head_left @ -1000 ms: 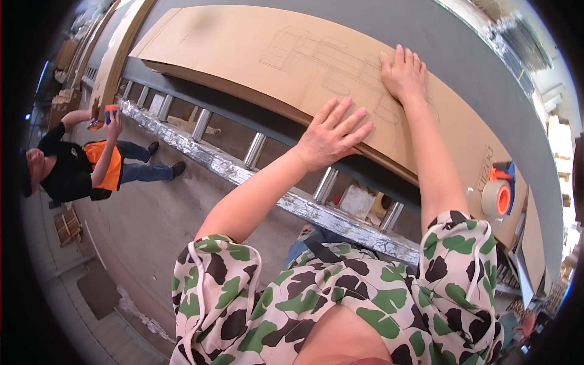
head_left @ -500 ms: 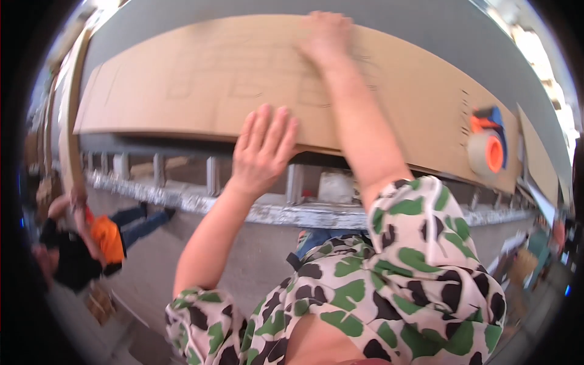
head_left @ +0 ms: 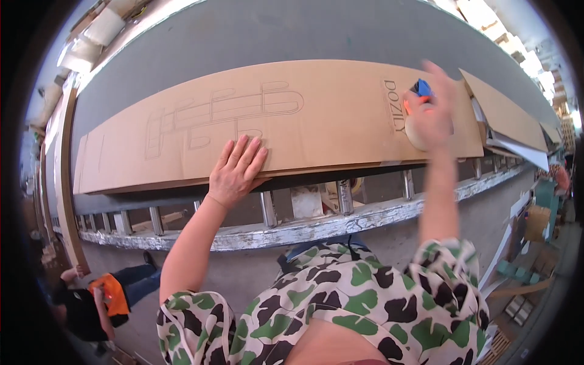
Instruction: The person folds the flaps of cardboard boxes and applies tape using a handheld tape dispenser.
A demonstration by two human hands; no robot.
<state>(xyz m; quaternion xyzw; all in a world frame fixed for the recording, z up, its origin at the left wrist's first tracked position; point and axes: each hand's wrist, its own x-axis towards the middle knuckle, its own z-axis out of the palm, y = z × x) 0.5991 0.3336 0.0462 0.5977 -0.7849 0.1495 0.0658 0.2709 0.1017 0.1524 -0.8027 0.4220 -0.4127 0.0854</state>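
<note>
A long, flat brown cardboard box (head_left: 340,115) with printed line drawings lies across in front of me. My left hand (head_left: 236,170) rests flat on its near edge, fingers stretched out, holding nothing. At the box's right end, my right hand (head_left: 437,109) is over a blue and orange tape dispenser (head_left: 420,89) with a wide roll of tape (head_left: 415,134). Motion smears the right hand's fingers, so I cannot make out whether they grip the dispenser. The dispenser is partly hidden behind that hand.
The box lies on a grey conveyor belt (head_left: 255,39) with a worn metal side rail (head_left: 292,230) and rollers. More cardboard (head_left: 505,115) lies at the belt's right. At lower left a co-worker (head_left: 91,304) stands by a long upright cardboard piece (head_left: 66,182).
My right hand has left the box's far edge and moved right and nearer, to the tape dispenser. The left hand stays flat on the near edge. The whole view has shifted.
</note>
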